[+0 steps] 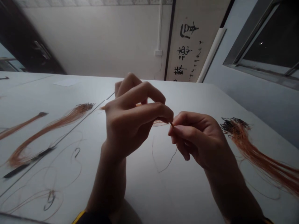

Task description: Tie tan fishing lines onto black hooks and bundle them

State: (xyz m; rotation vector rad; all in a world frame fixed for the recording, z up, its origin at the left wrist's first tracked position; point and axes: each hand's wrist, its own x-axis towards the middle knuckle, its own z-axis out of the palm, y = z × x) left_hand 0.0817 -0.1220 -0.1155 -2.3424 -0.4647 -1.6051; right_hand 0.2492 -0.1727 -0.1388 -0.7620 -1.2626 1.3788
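Nearest me, a thin dark hook [49,199] lies among looping fine threads [28,201] on the smooth white surface [187,199]. My left fingers [172,119] curl over and narrow onto a tiny golden-brown piece [172,124], though my hand hides their thumb; my right fingers [171,128] pinch that same piece, above the middle of the surface. Orange strands [160,123] show just behind my left fingers, and a kinked thread [159,171] dangles or lies below my right; I can't tell which. To the left sit a smaller black hook [77,152], a slim black tool [28,162] across the seam, and a curved coppery bundle [50,127] with a tangled dark end. A straighter bundle [22,126] lies beyond the tool. At right, a thick bundle [247,140] ends in clustered black hooks [234,124]. Open room runs past my hands to the far edge, with a pale sheet [66,82] near it at left. Beyond hangs a scroll [198,18] of bold brushed Chinese characters, its lowest one cut off.
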